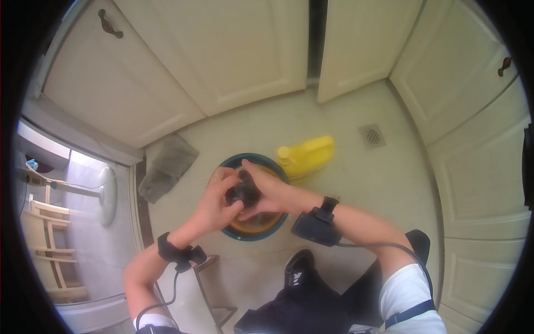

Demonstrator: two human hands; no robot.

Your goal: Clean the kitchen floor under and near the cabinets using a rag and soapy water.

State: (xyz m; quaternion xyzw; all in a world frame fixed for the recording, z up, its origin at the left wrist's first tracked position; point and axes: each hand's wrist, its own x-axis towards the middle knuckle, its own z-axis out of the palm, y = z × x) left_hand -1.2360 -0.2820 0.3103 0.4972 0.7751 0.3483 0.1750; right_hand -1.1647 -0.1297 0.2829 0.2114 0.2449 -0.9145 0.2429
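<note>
Both of my hands are closed around a dark, wet-looking object [243, 193], held over a round basin. What this object is, I cannot tell; my fingers cover much of it. My left hand [219, 196] grips it from the left with curled fingers. From the right, my right hand [267, 190] cups it, palm turned inward. Beneath them sits the blue-green basin [250, 238] on the tiled floor, with brownish liquid showing inside its rim. A yellow plastic jug [311, 156] with a cap stands just right of the basin, touching or nearly touching it.
A grey cloth [169, 167] lies on the floor at left. A floor drain [372, 135] is at right. Cream cabinet doors [246, 54] surround the far side, one ajar [358, 50]. Through the left doorway are a pedestal fan [107, 196] and wooden chairs [54, 250].
</note>
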